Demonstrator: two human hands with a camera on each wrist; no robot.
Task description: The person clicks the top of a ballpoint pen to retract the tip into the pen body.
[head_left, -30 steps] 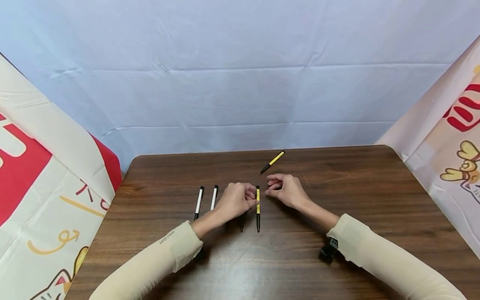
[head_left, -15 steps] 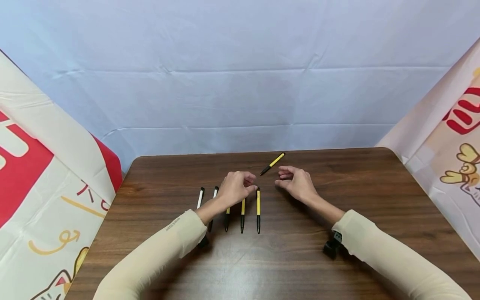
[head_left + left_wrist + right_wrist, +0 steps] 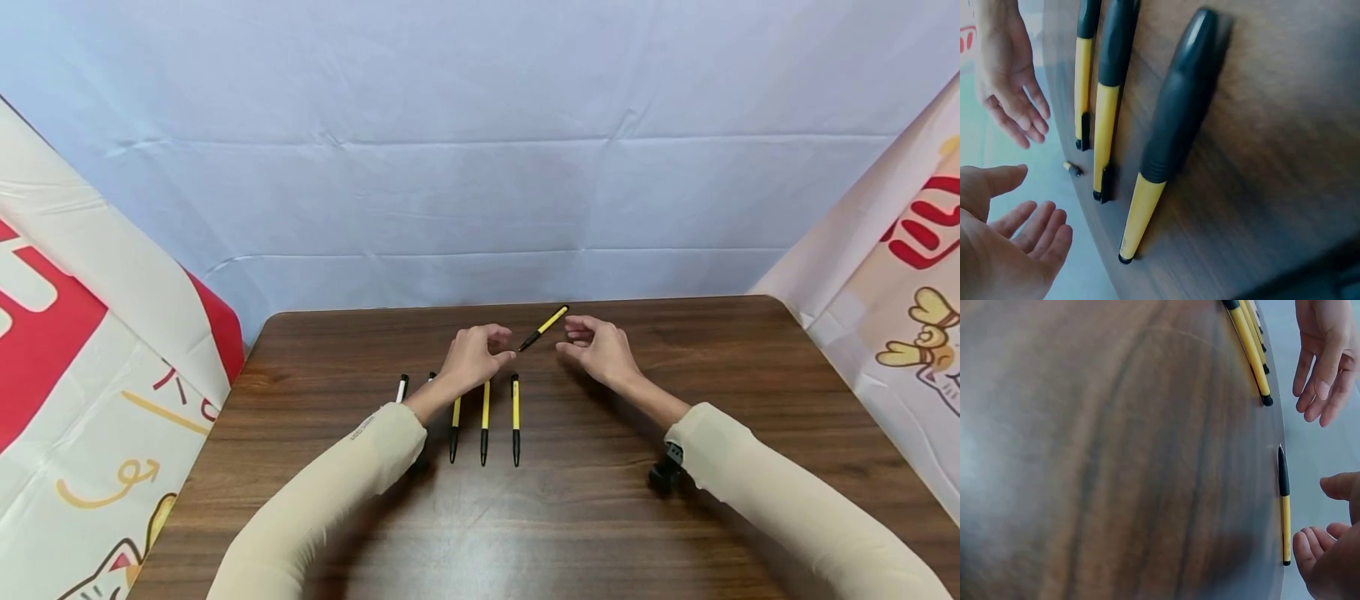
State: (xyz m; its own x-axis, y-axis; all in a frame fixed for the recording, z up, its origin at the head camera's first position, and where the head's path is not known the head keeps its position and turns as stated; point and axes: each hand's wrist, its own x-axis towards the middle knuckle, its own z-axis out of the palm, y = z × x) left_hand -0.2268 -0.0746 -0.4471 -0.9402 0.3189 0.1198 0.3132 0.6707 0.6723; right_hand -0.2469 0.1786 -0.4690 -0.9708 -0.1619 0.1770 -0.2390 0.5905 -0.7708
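A yellow pen with a black grip (image 3: 545, 327) lies slanted near the back of the table, between my two hands. My left hand (image 3: 474, 357) hovers left of its tip, fingers relaxed and holding nothing. On the other side, my right hand (image 3: 602, 352) has its loosely bent fingers close to the pen's upper end, also holding nothing. Below the left hand, three yellow pens lie in a row, among them the rightmost pen (image 3: 516, 421) and the middle pen (image 3: 485, 423). Two white pens, one being the outer white pen (image 3: 402, 388), are mostly hidden behind the left forearm.
The brown wooden table (image 3: 585, 517) ends at a straight back edge before a pale cloth backdrop (image 3: 465, 183). Printed cloths (image 3: 67, 350) hang at both sides. A small black device (image 3: 663, 477) sits under the right sleeve cuff.
Both hands have moved away from the rightmost pen of the row, toward the table's back, to either side of the slanted pen. The left fingers have come off the rightmost pen.
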